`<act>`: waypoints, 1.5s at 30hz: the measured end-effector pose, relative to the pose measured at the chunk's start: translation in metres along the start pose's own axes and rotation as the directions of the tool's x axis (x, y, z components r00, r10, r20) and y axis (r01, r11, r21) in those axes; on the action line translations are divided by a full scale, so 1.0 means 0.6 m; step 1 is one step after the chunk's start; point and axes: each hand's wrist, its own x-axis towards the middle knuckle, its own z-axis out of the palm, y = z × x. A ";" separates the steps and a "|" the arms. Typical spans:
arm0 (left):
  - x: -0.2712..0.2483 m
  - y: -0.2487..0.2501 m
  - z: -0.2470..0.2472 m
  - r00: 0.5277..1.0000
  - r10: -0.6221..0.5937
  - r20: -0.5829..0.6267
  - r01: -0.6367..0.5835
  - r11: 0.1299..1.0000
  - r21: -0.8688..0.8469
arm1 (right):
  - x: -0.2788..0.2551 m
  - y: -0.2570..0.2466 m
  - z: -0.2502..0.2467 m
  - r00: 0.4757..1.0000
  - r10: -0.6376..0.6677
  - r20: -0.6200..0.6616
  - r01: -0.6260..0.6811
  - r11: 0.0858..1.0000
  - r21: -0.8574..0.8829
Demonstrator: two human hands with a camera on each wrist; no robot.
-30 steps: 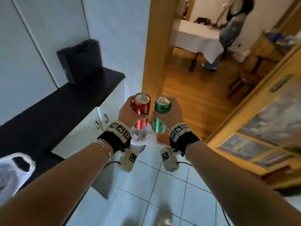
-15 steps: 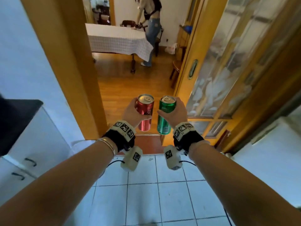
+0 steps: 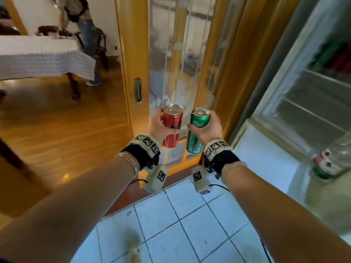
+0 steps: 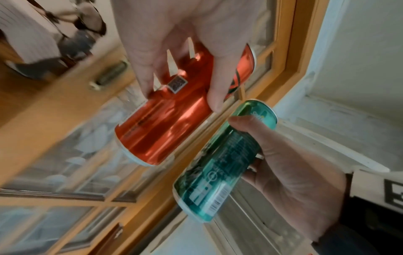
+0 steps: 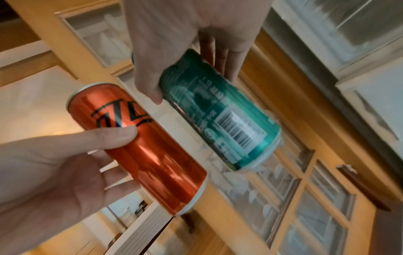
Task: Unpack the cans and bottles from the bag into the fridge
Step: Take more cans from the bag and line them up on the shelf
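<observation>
My left hand (image 3: 158,126) grips a tall red can (image 3: 172,128) upright, thumb across its front. Beside it, my right hand (image 3: 208,128) grips a green can (image 3: 197,132), also upright; the two cans stand close together without touching. In the left wrist view the red can (image 4: 170,112) lies under my fingers and the green can (image 4: 220,158) shows below it. The right wrist view has the green can (image 5: 220,113) in my fingers and the red can (image 5: 141,146) to its left. An open fridge (image 3: 313,95) with shelves stands at the right, blurred.
A wooden sliding door with frosted glass (image 3: 176,59) is straight ahead. Left of it a doorway leads to a room with a white-clothed table (image 3: 43,57) and a person (image 3: 83,25) beside it. A blurred bottle (image 3: 330,160) sits low in the fridge. Pale floor tiles (image 3: 180,224) lie underfoot.
The view has swung right: the black counter and bag left the frame, the glass door and open fridge came in. Both hands keep the same hold on their cans.
</observation>
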 end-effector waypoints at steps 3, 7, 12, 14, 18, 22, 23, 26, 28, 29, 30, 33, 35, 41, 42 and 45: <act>0.087 0.012 0.070 0.994 0.031 0.107 -0.029 0.999 -0.026 | 0.067 0.039 -0.028 0.996 0.037 -0.086 -0.039 0.999 -0.028; 0.211 0.036 0.164 0.968 0.082 0.236 -0.066 0.995 -0.075 | 0.165 0.078 -0.064 0.967 0.118 -0.226 -0.137 0.988 -0.068; 0.338 0.096 0.267 0.903 0.138 0.406 -0.114 0.990 -0.084 | 0.279 0.107 -0.125 0.914 0.225 -0.338 -0.254 0.966 -0.043; 0.383 0.130 0.310 0.876 0.171 0.452 -0.152 0.985 -0.079 | 0.323 0.120 -0.156 0.888 0.242 -0.391 -0.272 0.962 -0.022; 0.451 0.192 0.397 0.820 0.229 0.524 -0.206 0.973 -0.102 | 0.395 0.143 -0.213 0.833 0.276 -0.479 -0.308 0.951 0.012; 0.507 0.242 0.500 0.769 0.270 0.579 -0.223 0.963 -0.152 | 0.463 0.182 -0.274 0.791 0.287 -0.540 -0.340 0.940 0.002; 0.520 0.253 0.527 0.756 0.282 0.590 -0.229 0.959 -0.165 | 0.479 0.194 -0.291 0.783 0.288 -0.551 -0.347 0.938 -0.003; 0.553 0.287 0.610 0.732 0.308 0.608 -0.260 0.951 -0.168 | 0.532 0.241 -0.341 0.762 0.290 -0.579 -0.346 0.938 0.014; 0.573 0.311 0.668 0.714 0.327 0.619 -0.285 0.943 -0.169 | 0.570 0.272 -0.379 0.739 0.274 -0.616 -0.326 0.945 0.029; 0.582 0.325 0.696 0.704 0.331 0.628 -0.280 0.942 -0.183 | 0.588 0.285 -0.401 0.730 0.264 -0.630 -0.320 0.947 0.025; 0.590 0.338 0.724 0.699 0.338 0.630 -0.281 0.940 -0.193 | 0.605 0.298 -0.423 0.727 0.254 -0.638 -0.318 0.948 0.015; 0.613 0.380 0.803 0.700 0.366 0.613 -0.293 0.930 -0.222 | 0.653 0.329 -0.496 0.713 0.214 -0.668 -0.320 0.947 -0.038; 0.627 0.409 0.847 0.694 0.383 0.609 -0.301 0.923 -0.237 | 0.680 0.343 -0.537 0.706 0.202 -0.679 -0.321 0.946 -0.052; 0.673 0.474 0.966 0.664 0.392 0.637 -0.253 0.919 -0.303 | 0.751 0.384 -0.634 0.657 0.170 -0.734 -0.319 0.946 -0.066; 0.682 0.484 0.984 0.657 0.392 0.644 -0.233 0.918 -0.321 | 0.762 0.391 -0.648 0.640 0.164 -0.750 -0.323 0.944 -0.069; 0.714 0.514 1.036 0.617 0.412 0.671 -0.247 0.910 -0.332 | 0.805 0.415 -0.684 0.585 0.164 -0.794 -0.345 0.936 -0.062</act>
